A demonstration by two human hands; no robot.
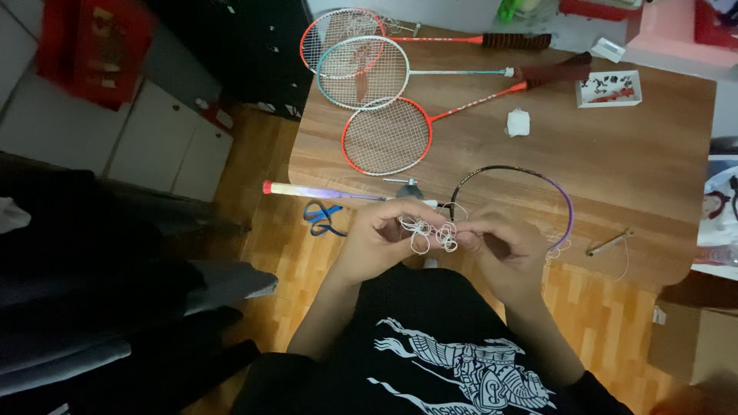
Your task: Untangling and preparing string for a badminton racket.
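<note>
Over the near edge of the bench point(492, 165), both hands meet with a tangle of white string point(430, 233) between them. The left hand point(384, 238) curls its fingers inward and pinches the left side of the tangle; the right hand point(511, 250) pinches the right side, fingers bent and close together. The string loops loosely in small coils between the fingertips of the two hands.

Just beyond the hands lies an unstrung racket point(530, 192), its dark and purple hoop bare and resting near the near edge, its purple-and-red handle pointing toward the left edge and sticking out past it. A small grey tool point(406, 185) sits by the shaft of that racket. Loose ends of string trail from the hoop's right side, beside a thin brass-coloured tool point(609, 241) near the near right corner.

Toward the far left corner three strung rackets point(377, 84) lie overlapping: one red-framed at the back, one pale blue over it, and one red-orange nearest, their handles pointing to the right. A crumpled white wad point(517, 123) lies mid-bench to the right of them, and a small white tray point(609, 87) with dark and red bits stands toward the far right.

On the wooden floor point(284, 253) below the left edge lies a pair of blue-handled scissors point(321, 217).
</note>
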